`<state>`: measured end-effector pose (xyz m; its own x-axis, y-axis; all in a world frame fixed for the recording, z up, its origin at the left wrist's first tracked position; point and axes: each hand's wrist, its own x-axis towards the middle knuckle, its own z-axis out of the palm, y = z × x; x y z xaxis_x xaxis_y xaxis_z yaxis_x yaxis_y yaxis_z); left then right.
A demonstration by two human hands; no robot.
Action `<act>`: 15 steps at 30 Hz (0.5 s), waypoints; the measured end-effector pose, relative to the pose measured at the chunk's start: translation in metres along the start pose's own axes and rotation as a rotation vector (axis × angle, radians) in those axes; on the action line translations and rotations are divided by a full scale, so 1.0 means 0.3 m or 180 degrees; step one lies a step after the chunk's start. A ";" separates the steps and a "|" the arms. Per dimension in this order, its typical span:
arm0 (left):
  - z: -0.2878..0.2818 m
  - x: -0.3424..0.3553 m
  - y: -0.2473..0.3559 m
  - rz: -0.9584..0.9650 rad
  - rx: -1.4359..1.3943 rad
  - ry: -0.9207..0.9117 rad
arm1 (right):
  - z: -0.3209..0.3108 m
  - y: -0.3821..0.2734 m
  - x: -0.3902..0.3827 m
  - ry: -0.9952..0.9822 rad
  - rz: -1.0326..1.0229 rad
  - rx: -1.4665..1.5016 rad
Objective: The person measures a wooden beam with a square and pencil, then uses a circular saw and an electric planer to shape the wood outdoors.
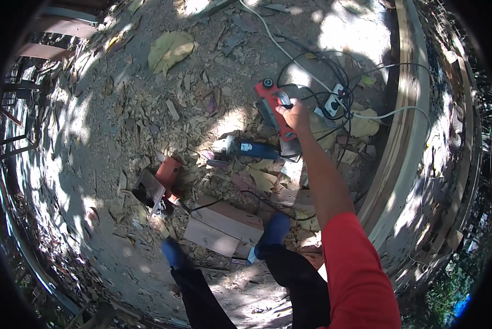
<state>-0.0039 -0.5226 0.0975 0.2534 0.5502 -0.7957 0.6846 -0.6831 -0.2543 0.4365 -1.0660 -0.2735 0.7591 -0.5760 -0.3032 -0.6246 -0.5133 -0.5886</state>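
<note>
Out in front of me, my right hand (294, 116) is closed around the handle of a red electric hand planer (263, 90), which has a round black knob at its far end. The planer rests on the littered ground. Close by on its near left lies a blue angle grinder (257, 148). Farther left and nearer to me is an orange-red power tool (168, 171) with a flat metal plate, its exact kind unclear. My left hand is outside the picture.
A white power strip (332, 103) with tangled black cables lies right of the planer. Long timber beams (402, 131) run along the right side. Flat wooden boards (224, 225) sit by my feet. Wood shavings and dry leaves (171, 50) cover the ground.
</note>
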 end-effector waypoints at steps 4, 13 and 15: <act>0.030 -0.030 0.007 -0.0262 -0.0014 0.0152 | 0.188 0.017 0.091 -0.0241 0.0360 0.0321; -0.153 0.043 0.165 0.0568 0.0394 0.0484 | -0.218 -0.373 -0.404 -0.0407 -0.0114 0.2501; -0.210 0.062 0.197 0.0819 0.0449 0.0503 | -0.314 -0.517 -0.586 -0.0640 0.0093 0.4220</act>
<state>0.0843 -0.5226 0.1023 0.5162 0.4111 -0.7514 0.4859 -0.8630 -0.1384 0.3827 -0.9452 -0.0583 0.8337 -0.4144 -0.3649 -0.0801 0.5631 -0.8225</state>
